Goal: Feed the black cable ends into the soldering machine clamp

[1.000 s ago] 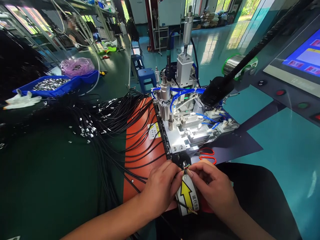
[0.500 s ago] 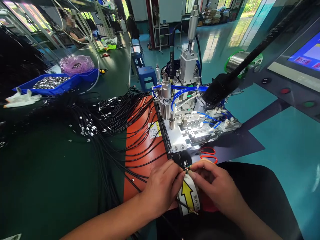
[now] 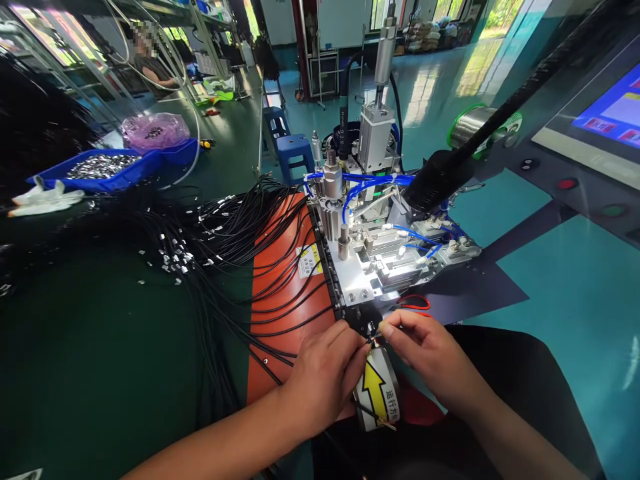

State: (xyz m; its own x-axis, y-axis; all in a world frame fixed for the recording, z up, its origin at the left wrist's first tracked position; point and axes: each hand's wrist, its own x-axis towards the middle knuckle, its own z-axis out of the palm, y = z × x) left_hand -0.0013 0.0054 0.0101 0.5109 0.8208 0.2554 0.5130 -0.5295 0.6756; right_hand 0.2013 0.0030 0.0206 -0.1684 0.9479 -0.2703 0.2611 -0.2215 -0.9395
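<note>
Right of centre, I view machine (image 3: 390, 257): bright, smooth metal. Left, orange panel (image 3: 296, 313): smooth, glossy; cables (image 3: 240, 233): smooth plastic. Far left, glove (image 3: 47, 199): matt cloth; bag (image 3: 163, 133): crinkled film. Right, floor (image 3: 590, 287): glossy.

The left forearm (image 3: 240, 430) reaches in from the near left of the yellow arrow (image 3: 374, 390), its wrist nearly straight and the left hand (image 3: 327, 367) bent over, back uppermost, thumb and forefinger pinched just past the arrow's tip. From the near right of the arrow comes the right forearm (image 3: 505, 423), its hand, the right hand (image 3: 425, 350), with fingers curled and thumb meeting forefinger slightly farther beyond the tip, close to the left fingertips but apart.
</note>
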